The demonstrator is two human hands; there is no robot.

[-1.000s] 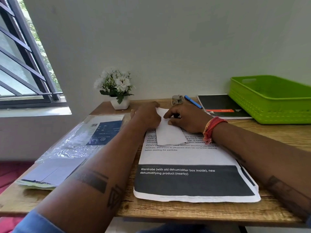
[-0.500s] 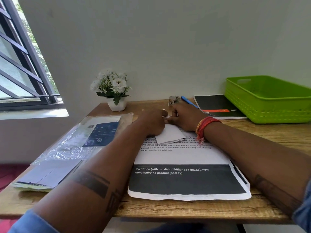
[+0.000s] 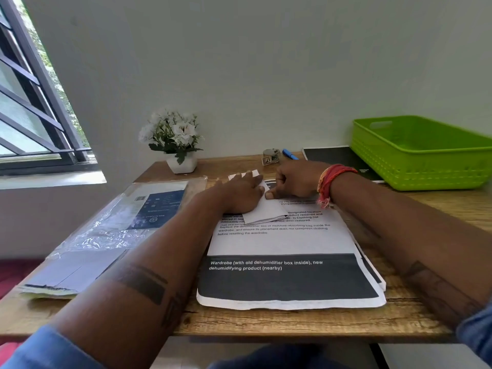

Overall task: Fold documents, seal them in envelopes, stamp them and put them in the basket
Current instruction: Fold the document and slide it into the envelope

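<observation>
- Folded document [image 3: 266,213] lies on the stack of papers [image 3: 287,278] in the middle of the wooden desk [image 3: 292,319]. It looks thin, light and bendy, and could slide on the smooth sheets, so I would press it flat and pinch it at the edges.
- Green basket [image 3: 423,158] waits far right, well apart.
- Left hand [image 3: 241,194] lies flat on the fold, fingers straight.
- Right hand [image 3: 296,182] has curled fingers and its thumb presses the paper's edge.
- The hands hide the top of the fold, so I cannot tell if it is even.
- The little stamp roll [image 3: 271,156] at the back is hard to make out.
</observation>
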